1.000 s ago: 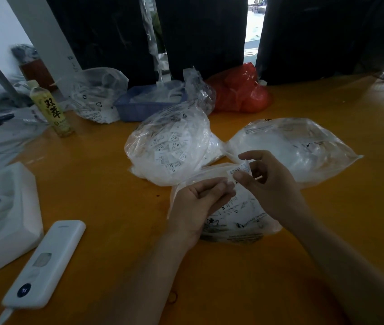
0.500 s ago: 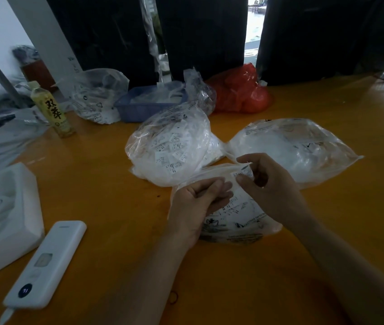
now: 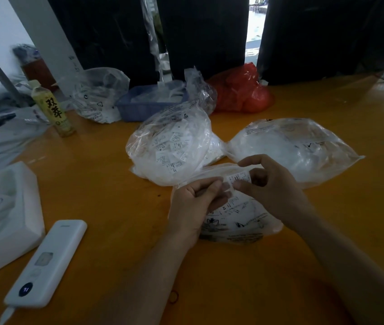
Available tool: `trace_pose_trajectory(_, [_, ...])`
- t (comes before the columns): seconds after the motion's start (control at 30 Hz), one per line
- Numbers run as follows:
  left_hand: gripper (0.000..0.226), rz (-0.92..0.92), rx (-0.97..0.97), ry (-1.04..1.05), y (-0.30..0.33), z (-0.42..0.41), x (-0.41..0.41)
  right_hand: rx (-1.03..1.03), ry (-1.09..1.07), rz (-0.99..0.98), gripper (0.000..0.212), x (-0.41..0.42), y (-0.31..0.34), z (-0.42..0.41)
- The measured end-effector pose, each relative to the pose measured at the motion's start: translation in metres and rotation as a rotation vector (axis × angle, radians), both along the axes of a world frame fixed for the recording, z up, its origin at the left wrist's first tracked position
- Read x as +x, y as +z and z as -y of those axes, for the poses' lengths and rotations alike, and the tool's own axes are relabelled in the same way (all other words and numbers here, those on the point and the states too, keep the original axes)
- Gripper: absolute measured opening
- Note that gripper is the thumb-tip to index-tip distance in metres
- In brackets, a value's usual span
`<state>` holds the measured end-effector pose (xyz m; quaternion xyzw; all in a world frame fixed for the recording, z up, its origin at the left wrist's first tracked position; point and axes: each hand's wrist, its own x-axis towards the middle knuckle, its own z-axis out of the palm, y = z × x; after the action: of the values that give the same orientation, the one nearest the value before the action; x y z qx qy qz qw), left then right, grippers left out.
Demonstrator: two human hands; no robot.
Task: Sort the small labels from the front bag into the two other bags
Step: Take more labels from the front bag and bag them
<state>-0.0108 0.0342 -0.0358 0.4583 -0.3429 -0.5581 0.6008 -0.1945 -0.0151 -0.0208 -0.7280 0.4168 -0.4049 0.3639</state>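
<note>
I counted three clear bags in the work area: the front bag under both hands, a left bag packed with printed labels, and a right bag lying flat. One small label was held over the front bag, pinched between the left hand and the right hand, fingers of each curled on it. Further back I noted one more clear bag, one blue tray, one red bag and one bottle. One white device and one foam tray sat at the left. The table was orange; dark panels stood behind it.
</note>
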Motion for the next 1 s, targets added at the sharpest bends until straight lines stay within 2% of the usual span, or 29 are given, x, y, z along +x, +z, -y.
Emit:
trace_pose_trajectory(0.23, [0.03,-0.036,-0.014,-0.027,0.001,-0.001,-0.001,0.075,0.03,0.066,0.039,-0.003,0.003,0.0])
trace_pose_trajectory(0.43, [0.018,-0.018,-0.008,-0.027,-0.002,0.0,0.0,0.054,-0.005,0.028,0.018,-0.002,0.003,-0.002])
trace_pose_trajectory(0.6, [0.036,-0.064,-0.009,-0.046,0.001,0.001,0.0,0.138,-0.068,0.18,0.015,-0.005,0.009,-0.003])
trace_pose_trajectory(0.73, [0.042,-0.071,-0.011,-0.053,0.0,0.002,0.001,0.21,-0.044,0.276,0.009,-0.007,0.014,-0.006])
trace_pose_trajectory(0.83, [0.048,-0.065,-0.018,-0.056,-0.001,0.002,0.001,0.147,-0.032,0.235,0.006,-0.006,0.016,-0.008])
trace_pose_trajectory(1.0, [0.036,-0.008,-0.023,-0.051,-0.002,0.002,0.0,0.067,-0.037,0.091,0.006,-0.004,0.012,-0.006])
